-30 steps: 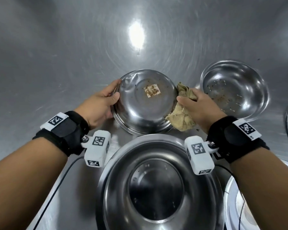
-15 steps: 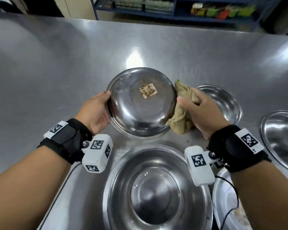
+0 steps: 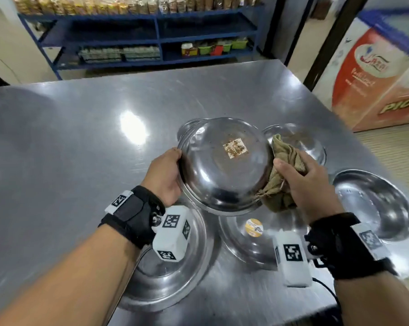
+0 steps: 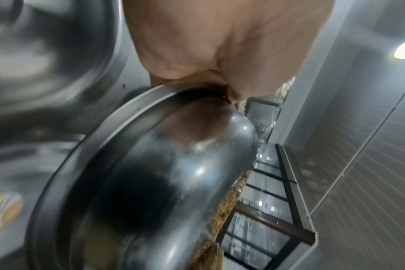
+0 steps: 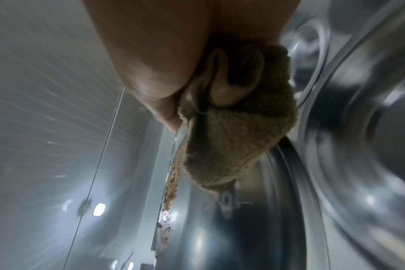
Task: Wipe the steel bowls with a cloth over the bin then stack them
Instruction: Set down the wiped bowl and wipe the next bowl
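A steel bowl (image 3: 224,168) is held upside down and tilted above the table, its underside toward me with a worn brown sticker (image 3: 235,148) on the base. My left hand (image 3: 165,175) grips its left rim (image 4: 132,117). At the bowl's right rim my right hand (image 3: 302,180) holds a bunched tan cloth (image 3: 283,175) (image 5: 231,138). Brown crumbs line the bowl's edge in both wrist views. No bin is in view.
Other steel bowls sit on the steel table (image 3: 81,137): one under my left wrist (image 3: 175,274), one with a round yellow label (image 3: 245,245), one at the right edge (image 3: 377,208), and two behind the held bowl. Blue shelving (image 3: 151,36) and an orange freezer (image 3: 375,78) stand beyond.
Both hands have raised the upside-down bowl higher off the table, cloth still at its right rim. The view has tilted up and now takes in the room.
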A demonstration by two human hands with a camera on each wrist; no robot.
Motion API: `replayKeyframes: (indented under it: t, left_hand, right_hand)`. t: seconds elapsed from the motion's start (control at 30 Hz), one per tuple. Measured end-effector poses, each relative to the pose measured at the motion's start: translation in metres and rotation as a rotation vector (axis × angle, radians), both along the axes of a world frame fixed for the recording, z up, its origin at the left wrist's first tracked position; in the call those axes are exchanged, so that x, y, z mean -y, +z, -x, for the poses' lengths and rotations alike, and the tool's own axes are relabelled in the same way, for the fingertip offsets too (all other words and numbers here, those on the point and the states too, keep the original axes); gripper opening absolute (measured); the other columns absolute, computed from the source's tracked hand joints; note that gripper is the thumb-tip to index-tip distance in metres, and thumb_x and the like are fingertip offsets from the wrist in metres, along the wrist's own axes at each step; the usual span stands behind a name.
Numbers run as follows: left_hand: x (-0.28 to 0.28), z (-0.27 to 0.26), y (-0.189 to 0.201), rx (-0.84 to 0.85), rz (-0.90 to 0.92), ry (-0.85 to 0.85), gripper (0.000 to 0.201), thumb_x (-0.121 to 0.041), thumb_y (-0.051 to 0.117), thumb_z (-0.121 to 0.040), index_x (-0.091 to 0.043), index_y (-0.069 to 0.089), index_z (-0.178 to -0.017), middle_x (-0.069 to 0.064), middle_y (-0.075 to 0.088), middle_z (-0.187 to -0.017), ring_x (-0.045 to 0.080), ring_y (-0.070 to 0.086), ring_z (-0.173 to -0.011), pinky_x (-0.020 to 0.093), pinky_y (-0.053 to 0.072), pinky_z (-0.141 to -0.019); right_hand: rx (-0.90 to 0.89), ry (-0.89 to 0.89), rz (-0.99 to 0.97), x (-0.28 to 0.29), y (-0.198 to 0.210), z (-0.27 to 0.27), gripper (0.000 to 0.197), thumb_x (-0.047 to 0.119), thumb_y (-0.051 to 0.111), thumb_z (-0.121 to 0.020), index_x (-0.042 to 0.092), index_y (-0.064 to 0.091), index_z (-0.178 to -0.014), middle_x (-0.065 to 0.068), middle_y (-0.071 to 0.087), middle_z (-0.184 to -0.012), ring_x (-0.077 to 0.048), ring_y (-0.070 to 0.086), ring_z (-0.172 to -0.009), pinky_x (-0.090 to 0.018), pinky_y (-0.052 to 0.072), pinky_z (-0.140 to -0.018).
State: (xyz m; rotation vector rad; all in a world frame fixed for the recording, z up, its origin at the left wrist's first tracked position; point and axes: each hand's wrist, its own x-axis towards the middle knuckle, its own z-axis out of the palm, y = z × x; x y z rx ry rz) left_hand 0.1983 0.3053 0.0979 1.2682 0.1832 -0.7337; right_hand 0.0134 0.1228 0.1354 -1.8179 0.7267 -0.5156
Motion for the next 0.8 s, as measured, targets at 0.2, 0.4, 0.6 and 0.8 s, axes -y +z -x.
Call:
replayKeyframes:
  t: [0.2, 0.4, 0.6, 0.8]
  left_hand:
    - [0.113, 0.116, 0.024, -0.001, -0.011, -0.149, 0.031, -0.017, 0.043, -0.107, -0.001, 0.068, -0.116, 0.019, 0.073, -0.118, 0.029, 0.072, -0.105, 0.044, 0.06, -0.092]
    - [0.235, 0.247, 0.015, 0.029, -0.066, -0.337, 0.029, -0.021, 0.045, -0.106, -0.009, 0.071, -0.105, 0.012, 0.076, -0.104, 0.022, 0.073, -0.083, 0.035, 0.062, -0.072]
    - [0.332, 0.372, -0.003, 0.034, -0.052, -0.617, 0.033, -0.027, 0.053, -0.103, -0.005, 0.072, -0.121, 0.012, 0.076, -0.113, 0.027, 0.074, -0.1, 0.045, 0.06, -0.091]
    - [0.394, 0.461, -0.007, 0.001, -0.086, -0.872, 0.032, -0.023, 0.046, -0.106, -0.004, 0.07, -0.098, 0.012, 0.076, -0.098, 0.031, 0.072, -0.095, 0.046, 0.059, -0.09]
  right_hand:
    - [0.11, -0.295, -0.126, 0.069, 0.005, 0.129, 0.026, 0.034, 0.053, -0.102, 0.02, 0.069, -0.087, 0.009, 0.07, -0.078, 0.003, 0.062, -0.068, -0.018, 0.051, -0.068]
    - [0.076, -0.471, -0.097, 0.15, -0.015, 0.287, 0.032, 0.029, 0.044, -0.106, 0.01, 0.066, -0.095, -0.006, 0.068, -0.09, -0.01, 0.059, -0.079, -0.027, 0.046, -0.076]
    - [0.064, -0.724, -0.099, 0.195, -0.025, 0.425, 0.036, 0.05, 0.05, -0.088, 0.022, 0.068, -0.099, -0.008, 0.075, -0.098, -0.035, 0.069, -0.099, -0.056, 0.054, -0.093]
    - [0.078, -0.973, -0.129, 0.207, -0.038, 0.515, 0.04, 0.055, 0.052, -0.088, 0.025, 0.072, -0.104, -0.001, 0.075, -0.101, -0.028, 0.069, -0.103, -0.057, 0.051, -0.1]
